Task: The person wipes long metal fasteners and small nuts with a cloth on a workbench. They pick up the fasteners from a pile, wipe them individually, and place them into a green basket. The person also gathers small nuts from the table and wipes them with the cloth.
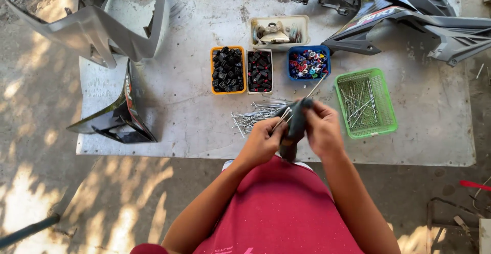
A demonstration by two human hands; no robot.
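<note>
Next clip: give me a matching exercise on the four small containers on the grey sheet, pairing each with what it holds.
Containers:
1. orange rectangular tray
2. blue plastic tub
3. green mesh basket
4. beige plastic box

Contents:
A. thin metal rods
B. small black pieces
C. pale mixed metal parts
D. multicoloured small pieces

Pairs: 1-B, 2-D, 3-A, 4-C
</note>
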